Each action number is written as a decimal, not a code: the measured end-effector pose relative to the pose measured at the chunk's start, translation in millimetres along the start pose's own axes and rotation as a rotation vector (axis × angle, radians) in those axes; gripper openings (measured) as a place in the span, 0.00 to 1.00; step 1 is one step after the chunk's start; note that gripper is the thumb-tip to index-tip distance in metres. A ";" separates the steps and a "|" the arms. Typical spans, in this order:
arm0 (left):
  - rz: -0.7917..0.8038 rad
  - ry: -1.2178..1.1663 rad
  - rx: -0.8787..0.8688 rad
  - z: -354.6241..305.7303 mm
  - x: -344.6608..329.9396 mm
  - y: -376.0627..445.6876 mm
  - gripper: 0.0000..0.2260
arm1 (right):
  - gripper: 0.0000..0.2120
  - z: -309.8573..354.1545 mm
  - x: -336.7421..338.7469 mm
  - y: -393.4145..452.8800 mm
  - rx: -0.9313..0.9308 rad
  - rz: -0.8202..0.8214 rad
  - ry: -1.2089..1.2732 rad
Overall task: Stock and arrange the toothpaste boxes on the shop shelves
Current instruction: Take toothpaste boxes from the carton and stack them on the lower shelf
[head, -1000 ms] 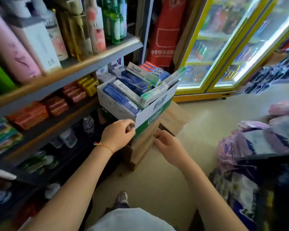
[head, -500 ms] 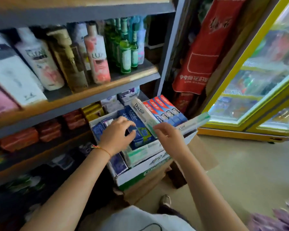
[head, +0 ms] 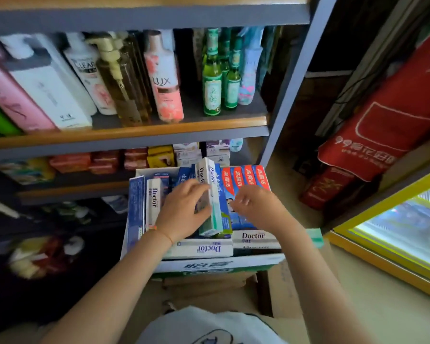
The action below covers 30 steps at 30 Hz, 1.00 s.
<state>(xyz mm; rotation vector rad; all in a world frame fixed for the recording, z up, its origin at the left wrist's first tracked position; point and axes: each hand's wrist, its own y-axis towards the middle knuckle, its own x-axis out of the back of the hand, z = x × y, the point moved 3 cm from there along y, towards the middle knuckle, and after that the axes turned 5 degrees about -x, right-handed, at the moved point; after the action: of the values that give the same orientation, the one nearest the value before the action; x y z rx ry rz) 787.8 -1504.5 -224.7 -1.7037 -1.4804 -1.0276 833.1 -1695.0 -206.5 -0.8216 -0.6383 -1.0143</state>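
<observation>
Toothpaste boxes lie packed in an open white carton set on brown cardboard boxes on the floor, directly in front of the shop shelves; none from the carton has reached a shelf yet. One white-and-green "Doctor" box stands tilted on its long edge above the rest. The left hand has its fingers curled around this box, gripping its side; in my judgement it is being lifted clear so it can be carried up to a shelf. The right hand hangs just beside it over the red-topped boxes, fingers loosely curled and holding nothing, apparently ready to steady the neighbours or take a second box.

Count, as far as legible: five "Doctor" boxes show, namely the gripped one, one upright at the carton's left, and three flat along the near edge. Four red-topped boxes stand side by side at the far right. Blue boxes lie between and at the left wall; their number cannot be told, being partly covered.

Above, the upper shelf carries shampoo and body-wash bottles and green glass bottles; at least three green ones show. The shelf below holds stacked soap packets.
</observation>
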 end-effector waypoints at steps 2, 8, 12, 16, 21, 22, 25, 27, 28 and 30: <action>0.005 0.018 -0.002 -10.6 -6.9 10.2 0.22 | 0.16 -20.7 6.0 -6.1 -0.046 0.145 -0.166; 0.031 0.011 0.157 -17.3 -29.9 19.2 0.21 | 0.23 -44.9 -4.6 -22.3 0.001 0.366 -0.482; 0.040 -0.032 0.191 -11.0 -32.8 15.2 0.20 | 0.18 -48.5 -8.0 -18.5 0.066 0.320 -0.435; 0.047 -0.069 0.181 -11.2 -27.4 16.3 0.19 | 0.16 -49.7 33.6 -21.2 0.057 0.286 -0.238; 0.083 -0.197 0.181 -0.3 -20.5 18.5 0.18 | 0.10 -18.1 69.3 -13.1 0.075 0.033 0.168; 0.042 -0.273 0.190 3.1 -15.7 18.1 0.17 | 0.12 -8.1 65.0 -6.6 0.072 0.006 0.276; -0.170 -0.680 0.327 6.9 9.0 11.1 0.11 | 0.17 27.9 42.8 10.3 0.033 -0.033 0.471; -0.172 -1.038 0.413 3.3 24.4 8.2 0.09 | 0.21 52.4 24.0 18.5 0.005 -0.056 0.538; -0.120 -1.181 0.414 1.0 29.0 7.1 0.11 | 0.21 65.0 14.7 21.1 0.007 -0.042 0.551; -0.070 -1.322 0.382 2.1 34.3 5.7 0.17 | 0.19 86.4 -1.0 24.1 0.033 0.034 0.602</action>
<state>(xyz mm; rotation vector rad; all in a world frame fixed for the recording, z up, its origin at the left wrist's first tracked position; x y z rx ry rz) 795.7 -1487.0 -195.6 -2.0782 -2.2633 0.5718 847.1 -1615.7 -167.1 -0.4568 -0.1242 -1.1459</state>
